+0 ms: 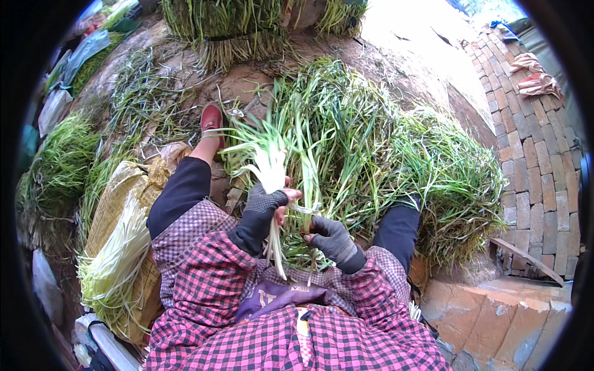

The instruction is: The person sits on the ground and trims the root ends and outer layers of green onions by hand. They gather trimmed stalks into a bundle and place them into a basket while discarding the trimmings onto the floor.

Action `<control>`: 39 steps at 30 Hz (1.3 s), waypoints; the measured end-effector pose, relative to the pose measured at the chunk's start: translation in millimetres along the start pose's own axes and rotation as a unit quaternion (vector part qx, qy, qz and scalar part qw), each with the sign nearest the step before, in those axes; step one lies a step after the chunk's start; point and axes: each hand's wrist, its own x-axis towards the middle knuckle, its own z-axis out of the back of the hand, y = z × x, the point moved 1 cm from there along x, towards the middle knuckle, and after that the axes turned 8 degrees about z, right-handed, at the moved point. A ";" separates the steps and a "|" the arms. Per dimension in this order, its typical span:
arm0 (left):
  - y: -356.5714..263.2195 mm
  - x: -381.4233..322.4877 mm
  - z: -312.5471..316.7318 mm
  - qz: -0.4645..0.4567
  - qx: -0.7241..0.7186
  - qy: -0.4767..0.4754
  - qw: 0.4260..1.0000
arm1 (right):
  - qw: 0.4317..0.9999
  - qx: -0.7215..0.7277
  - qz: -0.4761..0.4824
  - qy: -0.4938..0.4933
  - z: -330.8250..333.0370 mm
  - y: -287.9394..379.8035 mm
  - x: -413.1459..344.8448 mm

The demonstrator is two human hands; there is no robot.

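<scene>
My left hand (262, 208), in a dark fingerless glove, grips a bunch of long-leaved allium greens (274, 162). Their pale stems hang below the palm and the leaves fan out above it. Close beside it, my right hand (332, 239), in a worn grey glove, pinches a few green stalks (307, 195) near their root end. A pale peeled-back strip crosses between the stalks and my left fingers. Beyond both hands, a large heap of the same greens (348, 125) spreads over the ground and against my right leg.
At my left, a bundle of pale yellow stalks (116, 264) lies on a stuffed woven sack (109, 199). More greens (60, 162) stand farther left. Tied bundles (232, 28) are at the top. On the right are a brick path (533, 176), a wooden strip (529, 260) and a brown sheet (492, 315).
</scene>
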 end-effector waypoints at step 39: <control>-19.5 -11.7 14.4 -0.094 -0.116 -0.083 0.985 | 0.979 -0.089 0.050 -0.177 9.7 -34.9 45.2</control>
